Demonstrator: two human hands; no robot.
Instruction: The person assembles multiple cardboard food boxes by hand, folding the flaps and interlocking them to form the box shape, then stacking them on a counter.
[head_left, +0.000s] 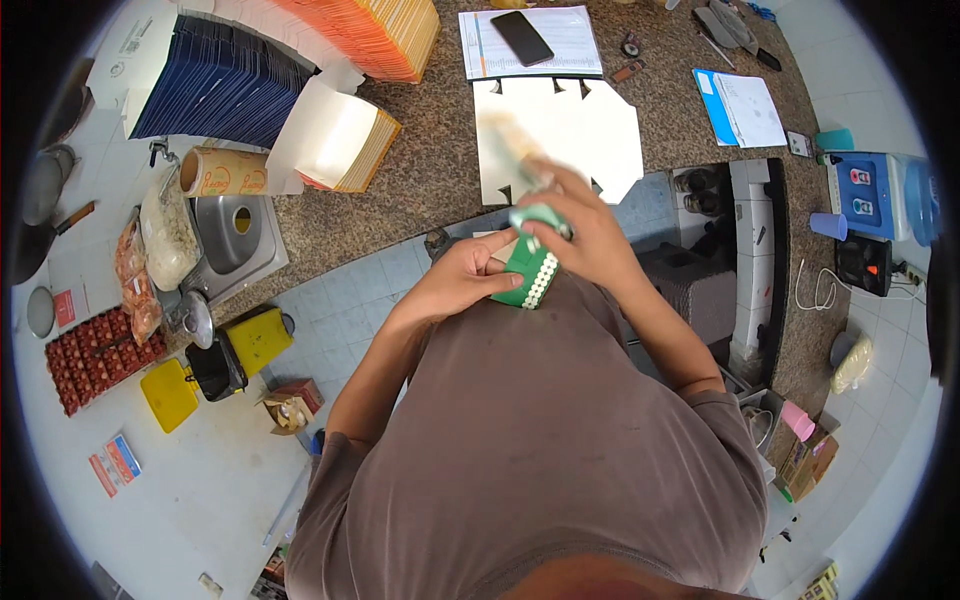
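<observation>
In front of my chest, my left hand (462, 275) pinches a green card or strip (520, 268) with rows of small white round dots, perhaps stickers. My right hand (585, 225) is closed round the upper, curled end of the same green piece, its fingertips partly smeared by motion. Just beyond them, a pale blurred shape hangs over the counter; I cannot make out what it is. A flat white card blank (560, 115) with notched edges and small dark cutouts lies on the counter beyond my hands.
Tall stacks of folded dark blue (225, 75) and orange (375, 35) card stand at the far left. A phone (522, 38) rests on papers at the back. The steel sink (228, 235) is on the left; a blue folder (715, 105) and water dispenser (862, 195) are right.
</observation>
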